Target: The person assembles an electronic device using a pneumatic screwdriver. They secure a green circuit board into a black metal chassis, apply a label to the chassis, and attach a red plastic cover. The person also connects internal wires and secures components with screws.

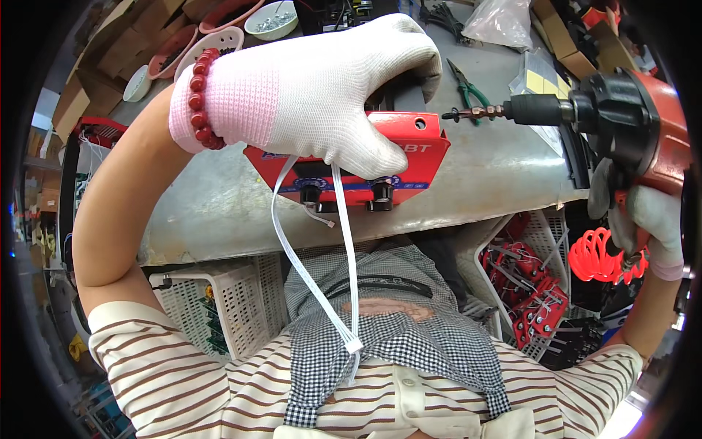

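Note:
My left hand (329, 91), in a white knit glove with a pink cuff, is closed over the top of a red metal control panel (409, 157) with black knobs along its lower part. White cables (342, 219) hang from the panel toward my lap, ending in a small white connector. My right hand (654, 219), also gloved, grips a red and black power screwdriver (621, 117) held sideways. Its copper-coloured bit points left, carrying a dark screw (450, 115) at the tip. That tip is just right of the panel's upper corner, near a round hole. My left fingertips are partly hidden.
Green-handled pliers (468, 88) lie on the grey metal bench (219, 197) behind the bit. Bowls of small parts (270, 29) stand at the back left. Below the bench edge are a white basket (234, 307) and a crate of red parts (523, 285). A red coiled hose (599, 256) hangs at right.

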Action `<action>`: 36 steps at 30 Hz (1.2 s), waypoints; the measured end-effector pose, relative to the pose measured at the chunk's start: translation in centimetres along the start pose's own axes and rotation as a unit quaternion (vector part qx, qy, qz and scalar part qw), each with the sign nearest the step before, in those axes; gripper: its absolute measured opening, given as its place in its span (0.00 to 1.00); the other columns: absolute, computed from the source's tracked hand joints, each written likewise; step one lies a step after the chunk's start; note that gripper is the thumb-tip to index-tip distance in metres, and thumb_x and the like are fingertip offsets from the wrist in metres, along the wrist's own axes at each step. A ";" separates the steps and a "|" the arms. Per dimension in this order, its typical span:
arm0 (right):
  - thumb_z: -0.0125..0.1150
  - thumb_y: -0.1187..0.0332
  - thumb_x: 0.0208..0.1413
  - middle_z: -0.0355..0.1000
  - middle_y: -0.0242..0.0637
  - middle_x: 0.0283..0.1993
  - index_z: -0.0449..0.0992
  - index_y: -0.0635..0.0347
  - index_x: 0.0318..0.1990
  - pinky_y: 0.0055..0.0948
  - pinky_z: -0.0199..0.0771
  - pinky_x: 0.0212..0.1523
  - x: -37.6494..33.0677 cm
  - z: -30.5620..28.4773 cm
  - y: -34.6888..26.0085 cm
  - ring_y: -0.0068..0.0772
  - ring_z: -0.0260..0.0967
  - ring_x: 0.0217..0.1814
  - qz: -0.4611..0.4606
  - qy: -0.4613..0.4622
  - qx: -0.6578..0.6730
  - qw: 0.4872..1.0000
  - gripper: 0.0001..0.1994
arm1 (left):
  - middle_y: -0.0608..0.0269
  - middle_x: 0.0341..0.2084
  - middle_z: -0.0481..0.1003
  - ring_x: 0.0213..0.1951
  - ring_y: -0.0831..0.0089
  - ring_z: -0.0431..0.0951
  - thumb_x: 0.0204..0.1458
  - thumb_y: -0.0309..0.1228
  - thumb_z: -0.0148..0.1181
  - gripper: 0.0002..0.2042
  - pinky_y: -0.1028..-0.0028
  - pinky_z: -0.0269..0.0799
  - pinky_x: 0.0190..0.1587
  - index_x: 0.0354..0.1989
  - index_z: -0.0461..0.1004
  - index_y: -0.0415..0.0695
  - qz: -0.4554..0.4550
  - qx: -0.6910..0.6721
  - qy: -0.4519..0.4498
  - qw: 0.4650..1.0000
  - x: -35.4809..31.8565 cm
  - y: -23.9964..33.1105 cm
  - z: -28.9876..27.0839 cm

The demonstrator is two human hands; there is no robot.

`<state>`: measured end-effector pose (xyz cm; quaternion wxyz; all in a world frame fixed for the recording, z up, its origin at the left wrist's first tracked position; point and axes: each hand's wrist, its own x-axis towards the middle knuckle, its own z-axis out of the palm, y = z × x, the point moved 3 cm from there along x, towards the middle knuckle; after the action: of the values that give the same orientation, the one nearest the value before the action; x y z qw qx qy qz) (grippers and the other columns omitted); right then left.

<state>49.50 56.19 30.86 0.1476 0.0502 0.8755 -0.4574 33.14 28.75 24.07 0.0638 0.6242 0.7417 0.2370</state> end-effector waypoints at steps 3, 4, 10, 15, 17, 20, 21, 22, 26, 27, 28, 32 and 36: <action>0.63 0.52 0.51 0.73 0.41 0.28 0.71 0.69 0.41 0.18 0.63 0.14 0.4 -0.5 -1.0 0.19 0.64 0.15 0.002 -0.010 -0.056 0.998 0.24 | 0.60 0.42 0.64 0.44 0.68 0.69 0.37 0.29 0.65 0.24 0.72 0.67 0.50 0.45 0.66 0.40 0.004 -0.005 0.004 1.000 0.0 -0.1 0.2; 0.63 0.52 0.51 0.73 0.41 0.28 0.71 0.69 0.41 0.18 0.62 0.14 0.5 -0.6 -1.4 0.19 0.64 0.15 0.002 -0.015 -0.070 0.997 0.24 | 0.59 0.42 0.64 0.45 0.68 0.69 0.37 0.29 0.65 0.23 0.72 0.67 0.50 0.45 0.66 0.40 0.003 -0.006 0.003 1.000 0.0 0.0 0.2; 0.62 0.52 0.53 0.72 0.38 0.28 0.71 0.67 0.41 0.18 0.61 0.14 0.3 -1.2 -3.3 0.18 0.63 0.15 0.008 -0.024 -0.142 0.990 0.23 | 0.58 0.47 0.64 0.50 0.65 0.69 0.39 0.30 0.65 0.28 0.71 0.66 0.55 0.51 0.65 0.39 -0.040 -0.043 -0.025 0.998 0.0 0.2 -0.1; 0.61 0.52 0.54 0.72 0.37 0.27 0.71 0.66 0.41 0.18 0.60 0.14 -0.9 -1.1 -4.9 0.17 0.62 0.15 0.023 -0.016 -0.187 0.982 0.22 | 0.52 0.46 0.66 0.49 0.58 0.70 0.39 0.38 0.65 0.28 0.67 0.68 0.53 0.50 0.67 0.38 0.004 -0.041 -0.003 0.999 0.1 -0.2 0.1; 0.60 0.52 0.55 0.72 0.36 0.27 0.72 0.65 0.40 0.18 0.60 0.14 -0.6 -1.4 -5.0 0.17 0.61 0.15 0.023 -0.026 -0.197 0.980 0.21 | 0.49 0.45 0.67 0.48 0.55 0.70 0.38 0.41 0.64 0.28 0.66 0.69 0.52 0.47 0.68 0.36 -0.020 -0.061 -0.003 0.998 -0.1 -0.2 0.2; 0.59 0.52 0.55 0.72 0.35 0.27 0.72 0.64 0.40 0.18 0.59 0.14 -1.5 -1.4 -5.7 0.17 0.61 0.14 0.026 -0.017 -0.205 0.978 0.21 | 0.48 0.46 0.66 0.49 0.55 0.70 0.37 0.42 0.65 0.31 0.66 0.68 0.53 0.49 0.68 0.35 -0.075 -0.081 -0.024 0.994 -0.1 0.5 -0.1; 0.59 0.52 0.56 0.72 0.34 0.27 0.72 0.64 0.40 0.18 0.59 0.14 -1.8 -1.3 -5.9 0.17 0.60 0.14 0.030 -0.013 -0.207 0.978 0.21 | 0.48 0.47 0.66 0.49 0.55 0.70 0.37 0.42 0.65 0.32 0.67 0.69 0.53 0.50 0.68 0.35 -0.098 -0.082 -0.032 0.991 -0.1 1.0 -0.3; 0.59 0.52 0.56 0.72 0.34 0.27 0.72 0.64 0.40 0.18 0.59 0.14 -2.1 -1.2 -6.0 0.17 0.60 0.14 0.032 -0.008 -0.206 0.978 0.20 | 0.48 0.47 0.66 0.49 0.55 0.70 0.36 0.42 0.65 0.33 0.67 0.69 0.53 0.51 0.67 0.35 -0.106 -0.079 -0.037 0.990 -0.1 1.1 -0.3; 0.58 0.52 0.57 0.72 0.33 0.27 0.72 0.63 0.40 0.18 0.58 0.14 -2.4 -0.9 -6.6 0.16 0.59 0.14 0.025 0.008 -0.197 0.980 0.20 | 0.49 0.49 0.65 0.50 0.57 0.70 0.36 0.43 0.66 0.35 0.68 0.69 0.53 0.53 0.67 0.35 -0.091 -0.070 -0.031 0.993 0.2 0.4 -0.2; 0.58 0.52 0.57 0.72 0.32 0.27 0.72 0.63 0.40 0.18 0.58 0.14 -2.2 -0.8 -6.7 0.16 0.59 0.14 0.019 0.013 -0.191 0.981 0.20 | 0.49 0.49 0.66 0.51 0.58 0.70 0.36 0.43 0.66 0.35 0.68 0.69 0.53 0.52 0.67 0.34 -0.079 -0.076 -0.023 0.994 0.3 0.0 0.0; 0.57 0.52 0.58 0.71 0.32 0.27 0.72 0.62 0.40 0.18 0.58 0.15 -2.0 -0.7 -6.8 0.16 0.59 0.14 0.009 0.016 -0.181 0.983 0.19 | 0.49 0.49 0.66 0.52 0.58 0.70 0.36 0.43 0.66 0.35 0.69 0.70 0.53 0.52 0.67 0.34 -0.071 -0.082 -0.016 0.994 0.1 -0.2 0.1; 0.57 0.52 0.59 0.71 0.31 0.26 0.72 0.61 0.39 0.18 0.57 0.15 -0.5 -0.8 -7.2 0.15 0.58 0.14 -0.013 0.061 -0.105 0.992 0.19 | 0.59 0.46 0.69 0.46 0.73 0.71 0.45 0.37 0.67 0.34 0.73 0.71 0.49 0.62 0.62 0.43 -0.053 -0.093 0.015 0.994 -0.1 -0.6 -0.3; 0.56 0.52 0.60 0.71 0.29 0.26 0.73 0.60 0.39 0.18 0.56 0.15 3.1 1.2 -2.6 0.15 0.57 0.14 -0.028 0.139 0.132 0.981 0.18 | 0.65 0.45 0.73 0.48 0.77 0.72 0.59 0.38 0.55 0.22 0.73 0.67 0.54 0.60 0.66 0.42 -0.104 -0.294 0.180 0.933 -4.0 -3.5 -2.4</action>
<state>46.23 53.59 31.29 0.0036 0.1075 0.8207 -0.5611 29.87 23.89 23.89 0.1344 0.4440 0.6985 0.5449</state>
